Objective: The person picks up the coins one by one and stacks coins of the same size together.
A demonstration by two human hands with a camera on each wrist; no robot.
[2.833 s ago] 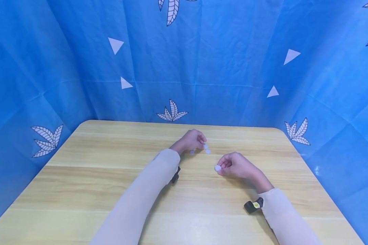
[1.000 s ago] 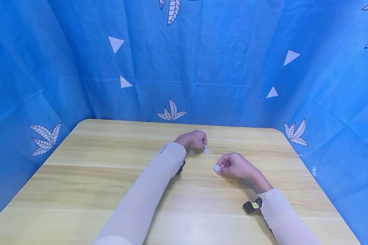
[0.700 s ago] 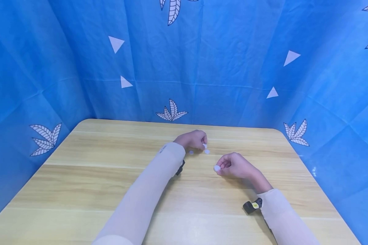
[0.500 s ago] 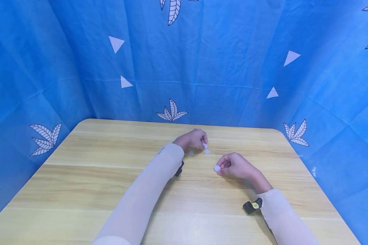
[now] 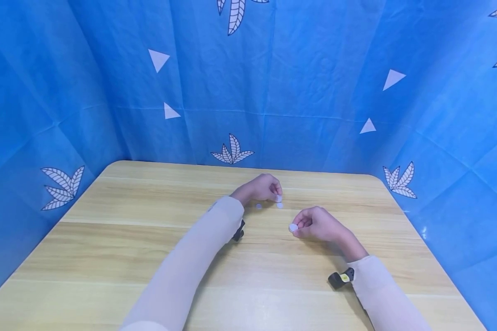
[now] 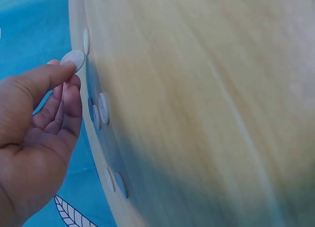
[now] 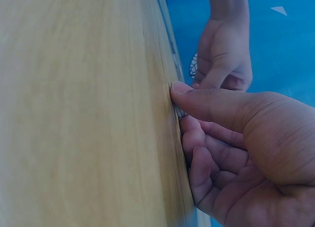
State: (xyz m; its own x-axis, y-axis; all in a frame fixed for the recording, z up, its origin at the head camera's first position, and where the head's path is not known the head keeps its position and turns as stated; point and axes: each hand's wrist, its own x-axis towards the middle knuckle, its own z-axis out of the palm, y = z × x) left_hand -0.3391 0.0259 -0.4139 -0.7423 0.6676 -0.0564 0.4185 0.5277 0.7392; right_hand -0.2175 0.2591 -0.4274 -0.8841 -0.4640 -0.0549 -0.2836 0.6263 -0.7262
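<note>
My left hand (image 5: 260, 187) is toward the back of the table, pinching a thin white disc (image 6: 73, 61) between thumb and fingers. Beside that disc, a white disc (image 5: 280, 206) lies on the wood. A smaller-looking bluish disc (image 5: 258, 206) sits below the left wrist. In the left wrist view, several more flat discs (image 6: 103, 109) lie in small groups near the hand. My right hand (image 5: 320, 224), closer to me, pinches a white round disc (image 5: 293, 227) at the tabletop; its fingers mostly hide it in the right wrist view, so one disc or a stack cannot be told.
Both hands work over a light wood table (image 5: 149, 257) with rounded back corners. A blue curtain (image 5: 314, 92) with white leaves and triangles surrounds it on the far side and both flanks. A black wrist camera (image 5: 338, 278) hangs at the right cuff.
The left hand has shifted slightly right with its disc, and its forearm has swung a little left. My right hand keeps its place and hold.
</note>
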